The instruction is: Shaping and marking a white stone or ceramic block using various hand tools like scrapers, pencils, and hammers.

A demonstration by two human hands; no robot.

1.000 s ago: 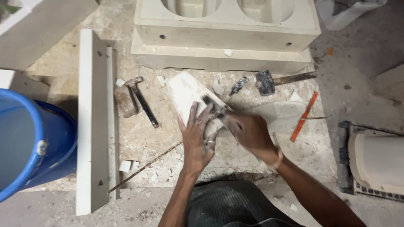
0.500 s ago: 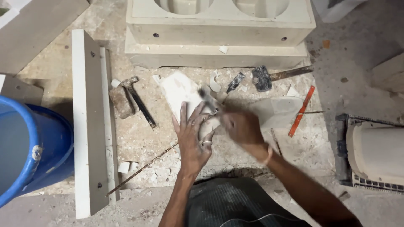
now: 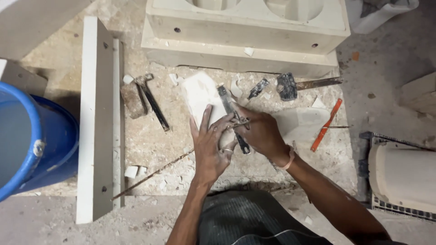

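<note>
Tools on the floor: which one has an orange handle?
The thin tool right of the right hand, lying slanted. The hammer and scraper are dark.
</note>
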